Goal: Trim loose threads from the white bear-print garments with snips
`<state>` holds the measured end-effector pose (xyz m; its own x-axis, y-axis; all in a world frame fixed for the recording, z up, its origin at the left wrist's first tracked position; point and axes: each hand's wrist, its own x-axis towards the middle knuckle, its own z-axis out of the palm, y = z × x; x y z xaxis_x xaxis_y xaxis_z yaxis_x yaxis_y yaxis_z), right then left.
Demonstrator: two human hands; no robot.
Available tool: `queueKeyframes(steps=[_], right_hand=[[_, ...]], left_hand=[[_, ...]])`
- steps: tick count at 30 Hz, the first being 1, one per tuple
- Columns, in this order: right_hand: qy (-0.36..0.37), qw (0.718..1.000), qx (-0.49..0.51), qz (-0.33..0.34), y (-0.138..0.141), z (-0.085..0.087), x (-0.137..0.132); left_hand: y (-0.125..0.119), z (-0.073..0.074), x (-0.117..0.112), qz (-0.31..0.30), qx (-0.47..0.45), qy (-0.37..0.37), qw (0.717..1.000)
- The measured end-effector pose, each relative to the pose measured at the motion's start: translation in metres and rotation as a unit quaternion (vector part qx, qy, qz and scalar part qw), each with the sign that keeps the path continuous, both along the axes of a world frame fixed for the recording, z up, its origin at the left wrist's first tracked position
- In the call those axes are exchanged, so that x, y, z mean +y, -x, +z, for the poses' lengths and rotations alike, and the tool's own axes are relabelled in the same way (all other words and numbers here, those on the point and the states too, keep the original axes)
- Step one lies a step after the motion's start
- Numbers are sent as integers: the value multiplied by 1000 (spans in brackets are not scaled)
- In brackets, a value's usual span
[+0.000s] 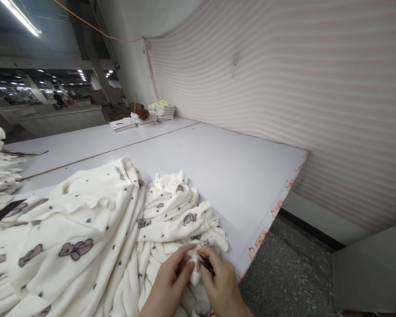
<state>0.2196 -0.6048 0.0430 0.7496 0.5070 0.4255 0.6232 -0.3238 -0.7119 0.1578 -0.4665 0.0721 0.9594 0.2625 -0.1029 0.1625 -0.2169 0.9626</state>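
Observation:
My left hand [172, 278] is closed in a pinch on the edge of a white fleece garment [191, 220] printed with brown bears and small dark marks. My right hand [223, 281] grips small dark thread snips [206, 264], whose tips lie against the gathered cloth between my hands. The fingers hide part of the tool. Just left of the hands a larger heap of the same bear-print fabric [75, 211] is spread, with a collar and a small label [119, 172] showing at its top.
A pale table [224, 167] stretches ahead, its right edge marked with red-printed tape [260, 240]. At the back stand stacks of folded white cloth [161, 111]. More white fabric [0, 176] lies at far left. A striped sheet [267, 79] hangs along the right side.

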Motion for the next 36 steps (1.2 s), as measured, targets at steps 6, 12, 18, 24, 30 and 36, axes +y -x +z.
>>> queueKeyframes(steps=[6,12,18,24,30,36], right_hand=[[-34,997,69,-9,-3,5,-4],[-81,969,228,44,-7,16,-23],[-33,991,129,-16,5,7,-16],[-53,991,120,-22,6,7,-12],[-80,984,151,-58,-9,2,-26],[25,972,169,-162,-49,-18,-33]], left_hand=[[-1,2,-2,-10,43,-5,999],[-1,1,-8,77,42,140,986],[1,-8,-13,92,15,71,993],[-1,-9,-13,66,13,24,997],[1,5,-9,19,-27,-58,998],[-4,18,14,-55,121,-39,990]])
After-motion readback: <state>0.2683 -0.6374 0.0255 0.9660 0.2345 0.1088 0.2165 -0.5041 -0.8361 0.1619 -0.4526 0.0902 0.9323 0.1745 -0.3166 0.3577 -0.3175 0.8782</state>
